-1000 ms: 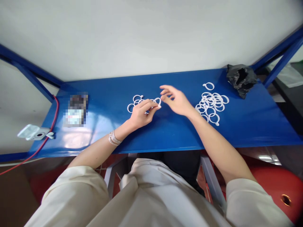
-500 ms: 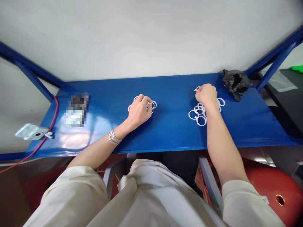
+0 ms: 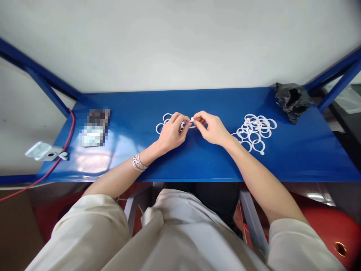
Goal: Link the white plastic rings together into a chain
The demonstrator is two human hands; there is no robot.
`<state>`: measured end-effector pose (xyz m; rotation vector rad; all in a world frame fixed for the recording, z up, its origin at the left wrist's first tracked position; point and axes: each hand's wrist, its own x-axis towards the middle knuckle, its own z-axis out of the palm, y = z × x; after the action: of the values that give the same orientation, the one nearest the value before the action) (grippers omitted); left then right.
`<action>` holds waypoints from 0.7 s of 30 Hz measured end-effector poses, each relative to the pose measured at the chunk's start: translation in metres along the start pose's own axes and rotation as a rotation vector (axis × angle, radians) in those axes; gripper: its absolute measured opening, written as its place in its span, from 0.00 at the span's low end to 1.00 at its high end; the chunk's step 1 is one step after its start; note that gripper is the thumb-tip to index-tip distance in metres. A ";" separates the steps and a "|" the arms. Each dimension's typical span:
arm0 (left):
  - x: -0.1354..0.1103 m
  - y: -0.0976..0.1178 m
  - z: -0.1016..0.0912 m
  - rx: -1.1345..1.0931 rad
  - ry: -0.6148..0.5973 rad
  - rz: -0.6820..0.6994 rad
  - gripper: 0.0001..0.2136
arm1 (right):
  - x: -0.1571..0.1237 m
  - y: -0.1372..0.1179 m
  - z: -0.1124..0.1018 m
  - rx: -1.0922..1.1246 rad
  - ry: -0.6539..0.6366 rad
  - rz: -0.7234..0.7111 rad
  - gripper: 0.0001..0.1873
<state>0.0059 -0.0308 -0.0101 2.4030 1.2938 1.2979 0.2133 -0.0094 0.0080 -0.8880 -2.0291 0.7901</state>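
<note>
1. A thin white plastic ring with a small round knob (image 3: 192,119) is between the two hands, just above the table's middle
2. The left hand (image 3: 174,131) has its fingers nearly closed, thumb and forefinger pinching one side of the ring
3. The right hand (image 3: 210,128) meets it from the other side, thumb and forefinger closed at the knob, the other fingers curled
4. A small group of similar white rings (image 3: 163,123) lies beside and partly behind the left hand
5. A larger overlapping pile of white rings (image 3: 253,127) lies right of the right hand
6. Farther out on the glossy blue table (image 3: 126,113), a crumpled black plastic bag (image 3: 293,101) sits near the back right corner
</note>
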 end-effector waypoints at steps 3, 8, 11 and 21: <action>0.001 0.001 -0.001 -0.075 -0.009 -0.002 0.02 | 0.001 0.000 -0.004 -0.015 -0.008 -0.029 0.06; 0.001 0.002 -0.003 -0.201 -0.039 -0.065 0.05 | 0.001 -0.002 -0.005 -0.065 0.051 -0.089 0.06; -0.002 0.004 -0.002 -0.278 -0.053 -0.097 0.09 | 0.000 -0.001 -0.003 -0.106 0.144 -0.109 0.07; 0.001 0.022 -0.004 -0.819 -0.242 -0.354 0.20 | -0.003 0.000 0.017 -0.226 0.143 0.032 0.10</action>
<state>0.0176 -0.0449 0.0034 1.6127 0.8305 1.0924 0.2005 -0.0153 -0.0015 -1.0744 -2.0076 0.5042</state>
